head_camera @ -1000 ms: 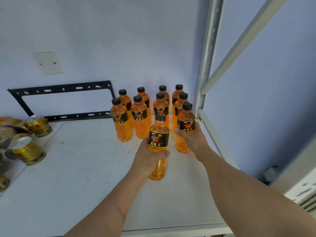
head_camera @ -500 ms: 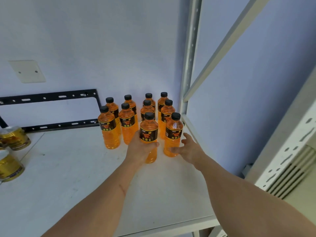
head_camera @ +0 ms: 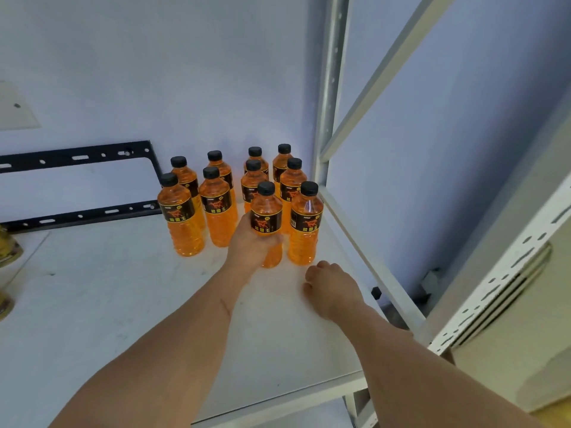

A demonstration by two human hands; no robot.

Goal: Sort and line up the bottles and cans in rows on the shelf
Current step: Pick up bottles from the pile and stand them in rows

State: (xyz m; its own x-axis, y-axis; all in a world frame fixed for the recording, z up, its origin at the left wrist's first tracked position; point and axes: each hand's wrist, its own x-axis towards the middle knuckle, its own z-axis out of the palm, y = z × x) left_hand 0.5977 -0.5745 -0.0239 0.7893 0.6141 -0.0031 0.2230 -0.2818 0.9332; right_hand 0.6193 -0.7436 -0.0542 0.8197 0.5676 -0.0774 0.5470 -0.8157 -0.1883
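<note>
White shelf (head_camera: 92,304): left hand (head_camera: 251,245) still grips front bottle (head_camera: 267,223), right hand (head_camera: 330,285) pulled back off neighbouring bottle (head_camera: 304,223), loosely curled, holding nothing.

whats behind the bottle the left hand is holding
Behind the held bottle, gripped by the left hand, another orange bottle stands, and a third behind that. Their lower bodies are covered, so I cannot tell whether they touch.

Ten bottles (head_camera: 304,223) stand in rows at the shelf's (head_camera: 92,304) back right corner.
</note>
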